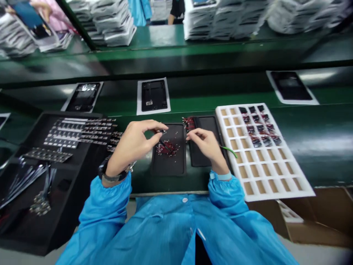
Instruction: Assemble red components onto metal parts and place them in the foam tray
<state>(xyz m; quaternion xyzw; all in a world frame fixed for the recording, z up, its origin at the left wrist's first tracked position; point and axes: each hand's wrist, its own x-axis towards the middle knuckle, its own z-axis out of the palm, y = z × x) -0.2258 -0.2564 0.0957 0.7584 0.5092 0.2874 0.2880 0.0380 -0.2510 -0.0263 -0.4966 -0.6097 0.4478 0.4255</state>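
My left hand (138,143) pinches a small dark part (162,131) with a dark lead at its fingertips, above the left edge of a small black tray (168,167). Red and silver bits (167,148) lie in a pile on that tray. My right hand (205,145) is over a second black tray (200,159), its thumb and forefinger pressed together; what they hold, if anything, is too small to make out. A row of red-wired pieces (189,124) rests at that tray's upper left. A green tool tip (229,151) sticks out beside my right wrist.
On the right stands a white compartment tray (264,154) with dark, red-wired parts in several cells. A large black bin (68,176) with strips and cables is at the left. Flat black device shells (153,95) lie along the green line; wrapped stacks (215,22) stand on the shelf behind.
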